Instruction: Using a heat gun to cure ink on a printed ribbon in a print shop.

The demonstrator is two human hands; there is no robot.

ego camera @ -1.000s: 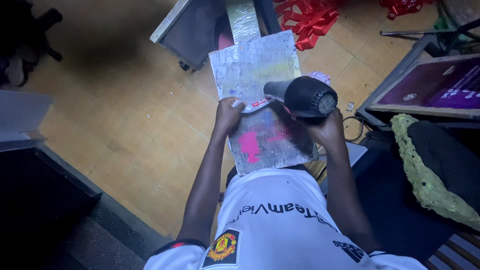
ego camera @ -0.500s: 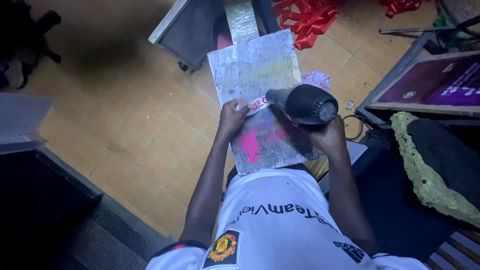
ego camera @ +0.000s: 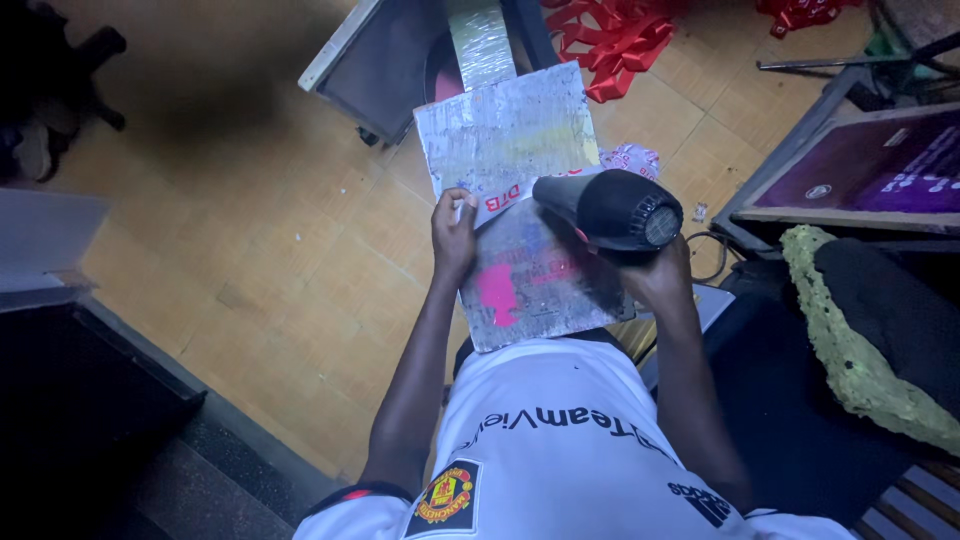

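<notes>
The right hand (ego camera: 660, 275) has its fingers wrapped tight round the handle of a black hair dryer (ego camera: 610, 208), whose nozzle points left at a white strip (ego camera: 505, 195) with red lettering. That strip lies across a paint-stained grey board (ego camera: 520, 200) resting on the person's lap above the wooden floor (ego camera: 250, 230). The left hand (ego camera: 453, 235) pinches the strip's left end against the board's edge. Red ribbons (ego camera: 610, 35) lie on the floor beyond, and a framed purple screen (ego camera: 870, 170) sits to the right.

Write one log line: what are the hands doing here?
left hand: pressing white strip on board | right hand: holding black hair dryer over board
</notes>
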